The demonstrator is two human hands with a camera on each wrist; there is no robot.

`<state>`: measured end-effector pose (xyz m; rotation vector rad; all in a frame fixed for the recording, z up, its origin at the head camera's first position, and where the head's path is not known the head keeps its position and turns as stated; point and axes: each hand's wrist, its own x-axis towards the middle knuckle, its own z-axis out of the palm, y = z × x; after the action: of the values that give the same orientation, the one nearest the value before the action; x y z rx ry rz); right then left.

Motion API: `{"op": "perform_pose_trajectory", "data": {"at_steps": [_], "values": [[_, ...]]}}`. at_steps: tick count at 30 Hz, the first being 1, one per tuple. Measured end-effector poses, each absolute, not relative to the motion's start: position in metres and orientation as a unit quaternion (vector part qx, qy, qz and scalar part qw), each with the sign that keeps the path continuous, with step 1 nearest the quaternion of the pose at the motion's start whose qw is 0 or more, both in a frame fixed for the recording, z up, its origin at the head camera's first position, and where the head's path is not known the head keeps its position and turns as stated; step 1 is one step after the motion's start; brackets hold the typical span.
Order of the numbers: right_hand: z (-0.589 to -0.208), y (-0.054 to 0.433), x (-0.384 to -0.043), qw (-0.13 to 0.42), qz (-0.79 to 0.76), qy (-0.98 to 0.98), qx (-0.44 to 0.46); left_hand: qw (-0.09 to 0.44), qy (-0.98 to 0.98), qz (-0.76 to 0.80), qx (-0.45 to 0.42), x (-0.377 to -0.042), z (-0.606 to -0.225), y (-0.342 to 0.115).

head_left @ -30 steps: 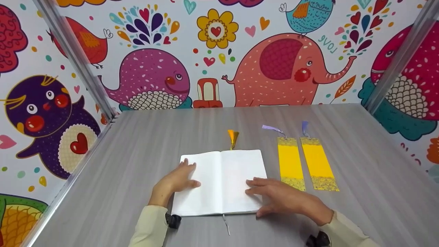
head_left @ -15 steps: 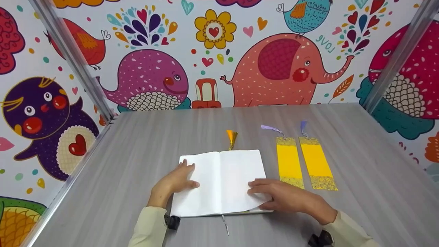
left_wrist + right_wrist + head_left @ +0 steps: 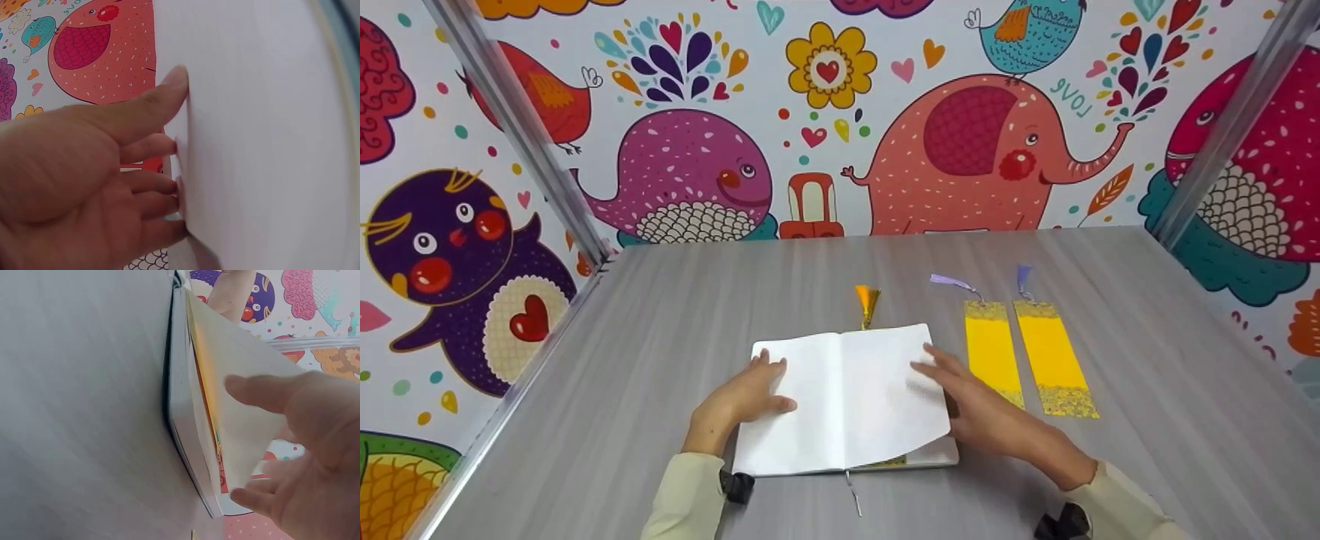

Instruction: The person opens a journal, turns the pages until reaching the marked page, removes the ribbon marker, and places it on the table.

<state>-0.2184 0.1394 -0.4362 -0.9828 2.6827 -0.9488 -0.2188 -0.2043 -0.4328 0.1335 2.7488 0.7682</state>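
Observation:
An open notebook [image 3: 877, 397] with blank white pages lies on the table. My left hand [image 3: 746, 390] rests at its left page, thumb on the paper and fingers along the outer edge. With straight, spread fingers, my right hand [image 3: 986, 412] is at the right page [image 3: 242, 354]; the thumb is against its underside and the near corner is lifted. Under that page, the glittery end of a yellow bookmark [image 3: 894, 461] peeks out; most of it is hidden. Its orange tassel [image 3: 868, 301] sticks out beyond the notebook's far edge.
Two yellow bookmarks [image 3: 994, 345] with glitter ends and purple tassels [image 3: 1024, 277] lie right of the notebook, one partly behind the right hand. A thin grey ribbon [image 3: 853, 491] hangs from the near edge. Patterned panels [image 3: 825, 150] and metal posts [image 3: 514, 127] border the table [image 3: 660, 300].
The right hand has lifted the right page's near corner and slid up along its outer edge. The bookmark's glittery end has come into view underneath. The left hand has stayed in place.

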Motion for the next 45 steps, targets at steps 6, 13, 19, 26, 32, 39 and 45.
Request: {"op": "perform_pose_trajectory", "data": {"at_steps": [6,13,19,26,32,39,45], "values": [[-0.441,0.142,-0.227,0.051,-0.433,0.856,-0.277,0.148,0.949,0.275,0.052,-0.219,-0.432,-0.206],[-0.444,0.147,-0.236,0.109,-0.538,0.809,-0.211,0.154,0.948,0.271,0.065,-0.222,-0.434,-0.207],[-0.441,0.149,-0.238,0.167,-0.626,0.753,-0.117,0.154,0.947,0.274,0.063,-0.221,-0.433,-0.207],[-0.442,0.151,-0.239,0.227,-0.668,0.703,-0.082,0.153,0.949,0.268,0.063,-0.22,-0.433,-0.207],[-0.441,0.149,-0.241,0.237,-0.668,0.702,-0.067,0.15,0.95,0.268,0.063,-0.22,-0.434,-0.207],[-0.434,0.142,-0.242,0.233,-0.676,0.696,-0.066,0.153,0.948,0.275,0.054,-0.22,-0.433,-0.206],[-0.422,0.133,-0.241,0.226,-0.672,0.702,-0.065,0.15,0.948,0.276,0.052,-0.221,-0.434,-0.206]]}}
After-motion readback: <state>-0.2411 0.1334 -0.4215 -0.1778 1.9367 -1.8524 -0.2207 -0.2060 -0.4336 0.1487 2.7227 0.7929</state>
